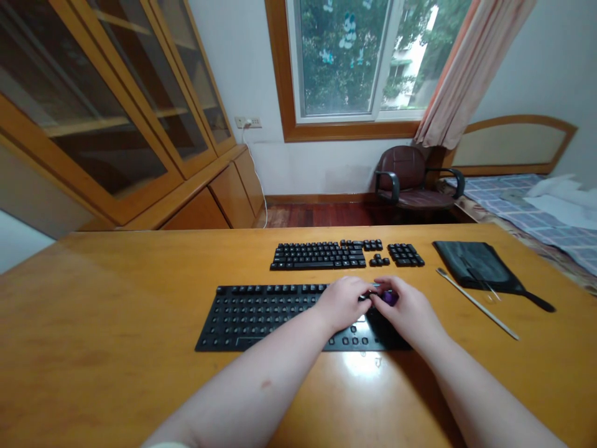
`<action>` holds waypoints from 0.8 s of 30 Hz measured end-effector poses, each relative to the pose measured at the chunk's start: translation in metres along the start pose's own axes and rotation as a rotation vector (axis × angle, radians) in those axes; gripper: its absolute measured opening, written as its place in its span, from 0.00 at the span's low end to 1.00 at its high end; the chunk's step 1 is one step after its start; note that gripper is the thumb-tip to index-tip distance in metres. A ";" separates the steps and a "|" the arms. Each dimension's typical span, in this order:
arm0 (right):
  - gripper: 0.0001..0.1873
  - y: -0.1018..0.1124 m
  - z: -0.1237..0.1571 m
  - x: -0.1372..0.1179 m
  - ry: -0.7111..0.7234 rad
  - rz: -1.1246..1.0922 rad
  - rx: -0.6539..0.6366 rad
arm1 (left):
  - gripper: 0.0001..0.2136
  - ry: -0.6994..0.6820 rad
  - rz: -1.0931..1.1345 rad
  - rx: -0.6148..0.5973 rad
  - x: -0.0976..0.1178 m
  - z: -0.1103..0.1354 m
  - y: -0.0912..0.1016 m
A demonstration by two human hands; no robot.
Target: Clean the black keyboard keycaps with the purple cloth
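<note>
Bare forearms (pixel 261 386) reach a black keyboard (pixel 247 317), left hand (pixel 342 303) and right hand (pixel 405 311) curled closed on a small purple piece (pixel 389 298).

"What do we have on the desk (pixel 116 311)?"

"We have a keyboard (pixel 261 317) toward the front, with rows of keycaps (pixel 319 255) just behind it."

"And to the right of those?"

"We see a pouch (pixel 476 264), with a metal rod (pixel 478 305) just beside it."

"Beyond the desk?"

"We find a glass-fronted cabinet (pixel 116 106) on the left, a window (pixel 340 62) ahead, and a chair (pixel 405 177) between the window and a bed (pixel 513 211)."
</note>
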State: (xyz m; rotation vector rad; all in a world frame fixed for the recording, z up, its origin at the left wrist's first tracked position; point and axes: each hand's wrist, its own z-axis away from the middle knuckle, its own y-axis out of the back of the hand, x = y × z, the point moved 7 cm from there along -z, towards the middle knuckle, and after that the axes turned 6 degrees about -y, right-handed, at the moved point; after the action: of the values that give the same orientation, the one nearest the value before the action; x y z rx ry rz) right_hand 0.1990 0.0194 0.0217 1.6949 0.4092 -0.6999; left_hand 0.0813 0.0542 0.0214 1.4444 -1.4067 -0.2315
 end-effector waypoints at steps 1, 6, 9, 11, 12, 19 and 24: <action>0.15 0.002 0.001 0.000 0.020 -0.026 0.018 | 0.12 0.006 0.010 0.024 0.000 0.000 0.002; 0.14 0.021 0.007 -0.006 0.211 -0.138 0.234 | 0.10 0.032 0.097 0.194 0.001 0.001 0.016; 0.18 0.028 0.009 -0.002 0.224 -0.227 0.359 | 0.09 0.043 0.152 0.265 0.000 0.001 0.022; 0.22 0.026 0.008 0.001 0.218 -0.271 0.362 | 0.09 0.050 0.182 0.290 0.000 0.001 0.025; 0.22 0.024 0.007 0.001 0.225 -0.263 0.343 | 0.09 0.055 0.192 0.299 -0.001 0.001 0.026; 0.18 0.025 0.001 0.006 0.123 -0.145 0.343 | 0.08 0.039 0.205 0.305 0.001 0.002 0.029; 0.14 0.012 0.003 0.022 -0.106 -0.622 0.290 | 0.08 -0.011 0.216 0.282 0.004 0.002 0.027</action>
State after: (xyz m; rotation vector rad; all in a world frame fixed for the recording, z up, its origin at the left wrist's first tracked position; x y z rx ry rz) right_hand 0.2225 0.0112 0.0160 1.7954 0.8050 -1.3490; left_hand 0.0646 0.0564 0.0428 1.5019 -1.6403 0.1005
